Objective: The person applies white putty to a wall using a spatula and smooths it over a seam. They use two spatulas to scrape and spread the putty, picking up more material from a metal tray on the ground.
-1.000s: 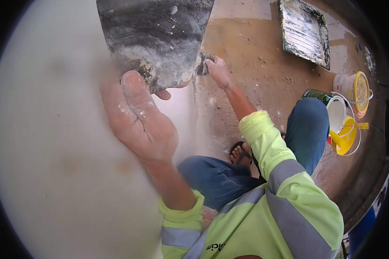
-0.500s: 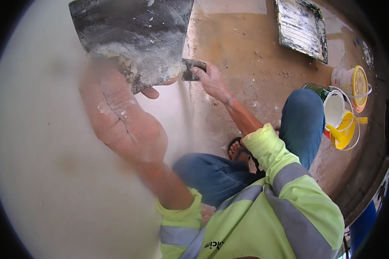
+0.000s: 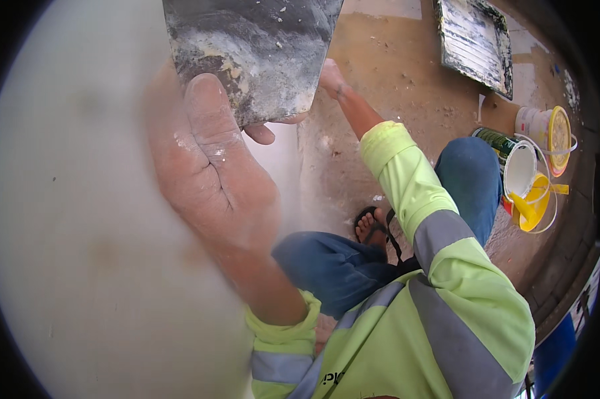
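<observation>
A dark flat plate point(image 3: 267, 50), streaked with pale plaster, is held up at the top of the view beside a smooth whitish wall point(image 3: 80, 219). My left hand point(image 3: 213, 166) is closed on its near corner. The thumb lies on the plate's face and fingertips show beneath its lower edge. White dust marks the palm. Beyond the plate's right edge is my right hand point(image 3: 331, 78), its fingers hidden behind the plate. Half a second earlier it gripped a tool by a dark handle; that tool is now out of sight.
A plaster-smeared rectangular tray point(image 3: 474, 45) lies on the dusty brown floor point(image 3: 380, 73). At the right are a yellow-lidded bucket point(image 3: 558, 141), a tipped open can point(image 3: 518, 167) and a yellow container point(image 3: 534, 205). My bent knee point(image 3: 469, 179) and sandalled foot point(image 3: 370, 226) are below.
The plate and my left hand sit farther right in view. My right arm has stretched farther up and my right hand has gone partly behind the plate, hiding the dark handle.
</observation>
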